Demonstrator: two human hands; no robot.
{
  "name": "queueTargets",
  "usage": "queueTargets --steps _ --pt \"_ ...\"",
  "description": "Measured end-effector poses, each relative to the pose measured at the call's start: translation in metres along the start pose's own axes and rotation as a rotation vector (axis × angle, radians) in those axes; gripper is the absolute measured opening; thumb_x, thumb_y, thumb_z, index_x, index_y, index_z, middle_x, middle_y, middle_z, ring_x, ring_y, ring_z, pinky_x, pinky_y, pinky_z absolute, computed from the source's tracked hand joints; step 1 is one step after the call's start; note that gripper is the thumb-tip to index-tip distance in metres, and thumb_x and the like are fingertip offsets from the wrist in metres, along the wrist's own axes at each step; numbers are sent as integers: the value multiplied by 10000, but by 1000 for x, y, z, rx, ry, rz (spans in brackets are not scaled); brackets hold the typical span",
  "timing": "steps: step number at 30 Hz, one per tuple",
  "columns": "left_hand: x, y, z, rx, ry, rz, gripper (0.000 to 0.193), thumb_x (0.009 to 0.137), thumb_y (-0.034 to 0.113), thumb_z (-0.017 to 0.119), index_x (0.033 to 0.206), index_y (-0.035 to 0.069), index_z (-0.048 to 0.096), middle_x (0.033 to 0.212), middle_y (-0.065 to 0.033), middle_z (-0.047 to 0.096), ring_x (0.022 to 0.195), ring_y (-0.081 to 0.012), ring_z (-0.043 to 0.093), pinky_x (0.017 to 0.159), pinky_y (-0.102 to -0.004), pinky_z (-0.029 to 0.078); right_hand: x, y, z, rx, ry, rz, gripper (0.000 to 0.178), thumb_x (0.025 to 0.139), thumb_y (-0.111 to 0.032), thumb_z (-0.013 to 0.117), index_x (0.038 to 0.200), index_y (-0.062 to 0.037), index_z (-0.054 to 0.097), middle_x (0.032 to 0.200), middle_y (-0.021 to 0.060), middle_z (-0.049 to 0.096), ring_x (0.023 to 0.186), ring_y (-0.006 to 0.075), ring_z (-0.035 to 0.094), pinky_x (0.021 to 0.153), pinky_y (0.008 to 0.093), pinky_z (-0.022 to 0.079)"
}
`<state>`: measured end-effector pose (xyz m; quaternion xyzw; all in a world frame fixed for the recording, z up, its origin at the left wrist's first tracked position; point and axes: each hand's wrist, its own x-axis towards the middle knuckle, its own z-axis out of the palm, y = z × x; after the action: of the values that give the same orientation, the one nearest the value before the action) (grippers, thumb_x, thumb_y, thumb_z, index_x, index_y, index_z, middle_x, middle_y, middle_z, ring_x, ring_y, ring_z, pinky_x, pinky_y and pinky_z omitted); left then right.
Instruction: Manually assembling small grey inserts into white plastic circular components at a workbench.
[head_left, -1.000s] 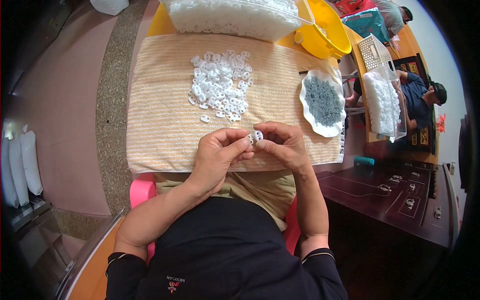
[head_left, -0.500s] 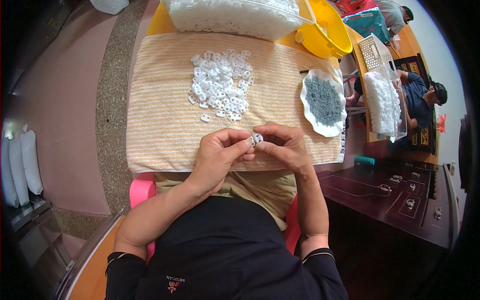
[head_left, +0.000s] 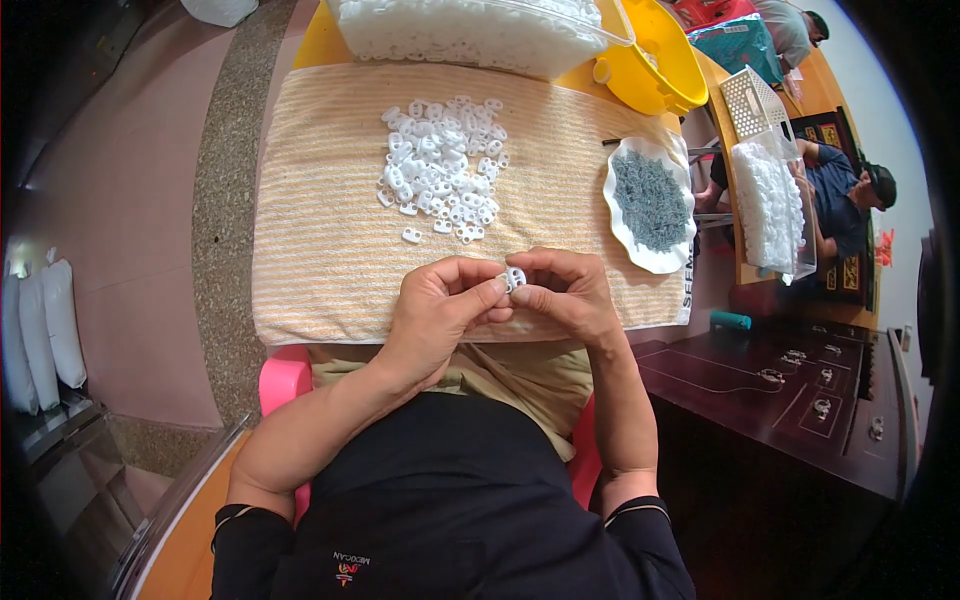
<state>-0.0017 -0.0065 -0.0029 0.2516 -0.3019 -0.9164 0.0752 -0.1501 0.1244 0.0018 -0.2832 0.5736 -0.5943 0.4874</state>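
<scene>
A small white two-holed plastic cord lock (head_left: 514, 278) is pinched between my two hands, close to the towel's near edge. My left hand (head_left: 450, 295) grips its left side with thumb and forefinger, the other fingers curled under. On the other side, my right hand (head_left: 565, 292) holds it between thumb and index finger. My fingertips partly cover the piece. Ahead of my hands lies a loose pile of similar white two-holed pieces (head_left: 440, 165). To the right, a white wavy-edged dish (head_left: 622, 242) holds many tiny grey pieces (head_left: 650, 200) that look like springs.
A striped towel (head_left: 320, 200) covers the table. At its far side stand a clear bin (head_left: 480, 45) of white pieces and a yellow basin (head_left: 675, 90). A co-worker (head_left: 840, 190) sits at the right beside a white-filled container (head_left: 768, 210). A dark panelled surface (head_left: 720, 400) lies lower right.
The white cord lock has turned slightly between my fingertips. My hands stay in nearly the same place; the pile and the dish are unchanged.
</scene>
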Motion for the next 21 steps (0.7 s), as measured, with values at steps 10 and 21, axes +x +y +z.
queueTargets --steps 10,21 --pt "1 0 1 -2 5 -1 173 891 36 618 1051 -26 593 948 -111 663 796 -143 664 731 -248 576 0 3 -1 36 -9 0 327 827 65 652 1149 62 597 1011 117 661 930 174 648 825 285 533" --pt "-2 3 3 4 13 -24 143 882 36 631 1018 0 606 895 -79 656 751 -118 647 696 -234 565 -1 1 3 118 -16 -3 314 832 58 647 1141 64 593 978 144 676 874 199 675 796 298 552"
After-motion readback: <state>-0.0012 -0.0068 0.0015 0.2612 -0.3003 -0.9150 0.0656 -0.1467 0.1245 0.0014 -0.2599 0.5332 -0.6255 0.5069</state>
